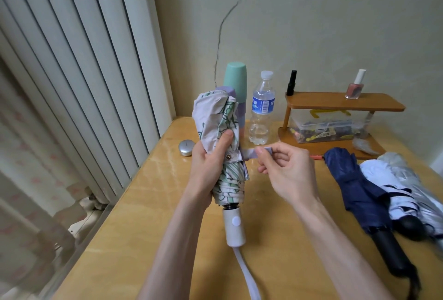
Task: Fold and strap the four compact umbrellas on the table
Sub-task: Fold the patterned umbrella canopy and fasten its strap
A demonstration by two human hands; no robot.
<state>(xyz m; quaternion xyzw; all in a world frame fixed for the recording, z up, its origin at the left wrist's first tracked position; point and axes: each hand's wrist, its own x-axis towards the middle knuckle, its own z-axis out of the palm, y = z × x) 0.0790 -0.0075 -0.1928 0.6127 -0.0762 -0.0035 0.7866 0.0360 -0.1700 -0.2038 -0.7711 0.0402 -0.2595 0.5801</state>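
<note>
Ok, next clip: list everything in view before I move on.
Patterned umbrella: one, white with green print, held upright over the table.
Strap: one, lilac, sticking out to its right.
Navy umbrella: one, dark blue, lying at the table's right.
Pale umbrellas: count unclear, light blue and silver, beside the navy one.
Water bottle: one, clear, table back.
Tumbler: one, mint, behind the patterned umbrella.
Round case: one, silver, table left.
Shelf: one, wooden, back right.
Black bottle: one, on the shelf.
Nail polish: one, pink, on the shelf.
Box: one, clear, under the shelf.
Left hand: grips the patterned umbrella.
Right hand: pinches the strap.
</note>
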